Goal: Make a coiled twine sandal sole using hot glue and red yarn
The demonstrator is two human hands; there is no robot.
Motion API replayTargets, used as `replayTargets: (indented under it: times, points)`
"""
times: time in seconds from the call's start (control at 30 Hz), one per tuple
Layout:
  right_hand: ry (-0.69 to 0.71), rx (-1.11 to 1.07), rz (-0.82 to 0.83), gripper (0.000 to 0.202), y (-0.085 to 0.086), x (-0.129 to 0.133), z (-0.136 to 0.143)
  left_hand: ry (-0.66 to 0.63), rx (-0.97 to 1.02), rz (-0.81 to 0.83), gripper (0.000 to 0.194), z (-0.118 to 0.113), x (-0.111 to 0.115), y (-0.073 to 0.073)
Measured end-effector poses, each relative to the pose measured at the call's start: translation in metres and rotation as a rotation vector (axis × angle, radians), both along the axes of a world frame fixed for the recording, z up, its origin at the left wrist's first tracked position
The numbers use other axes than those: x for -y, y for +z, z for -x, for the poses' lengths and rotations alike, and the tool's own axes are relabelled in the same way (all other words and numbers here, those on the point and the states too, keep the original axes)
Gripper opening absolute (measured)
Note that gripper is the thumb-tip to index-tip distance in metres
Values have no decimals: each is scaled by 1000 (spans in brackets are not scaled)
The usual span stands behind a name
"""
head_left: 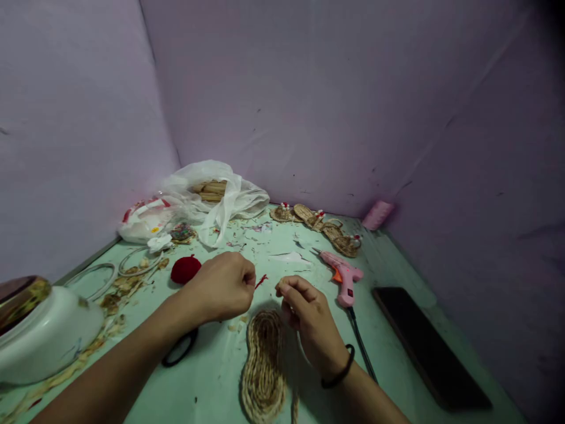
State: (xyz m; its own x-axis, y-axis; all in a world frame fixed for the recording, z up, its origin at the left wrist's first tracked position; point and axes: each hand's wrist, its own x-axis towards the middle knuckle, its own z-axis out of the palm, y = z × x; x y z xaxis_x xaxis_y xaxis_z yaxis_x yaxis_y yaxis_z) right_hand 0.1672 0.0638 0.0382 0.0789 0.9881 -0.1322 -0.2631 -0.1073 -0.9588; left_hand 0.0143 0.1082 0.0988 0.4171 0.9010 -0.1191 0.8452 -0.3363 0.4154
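My left hand (pixel 227 285) is closed in a fist above the table, its fingers turned inward. A short red yarn strand (pixel 261 282) shows right beside its fingertips; whether the fist grips it I cannot tell. My right hand (pixel 306 315) pinches the end of a braided straw cord between thumb and fingers. Part of that cord (pixel 295 407) hangs below the hand. Between my wrists lies a coiled straw sandal sole (pixel 265 368), flat on the table. A red yarn ball (pixel 186 270) rests just behind my left wrist, and black scissors (pixel 180 348) are partly hidden under the forearm.
A pink glue gun (pixel 342 274) with its cable lies right of my hands, beside a dark phone (pixel 430 347). Small straw sandals (pixel 342 238) and a pink spool (pixel 378 215) are at the back. A plastic bag (pixel 247 197) and white pot (pixel 53 335) stand left, among straw scraps.
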Motion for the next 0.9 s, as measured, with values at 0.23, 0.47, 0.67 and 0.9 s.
replayTargets:
  times: [0.23,0.47,0.67,0.9]
  points:
    - [103,149,-122,20,4,4,5,-73,-46,74,17,0,1,-3]
    - [61,174,-38,21,-1,5,8,-90,102,107,16,-4,2,-5]
    - [-92,156,-64,19,0,2,0,-139,-60,77,14,-2,4,0]
    - [86,54,1,21,4,6,7,-139,94,59,17,-5,5,-5]
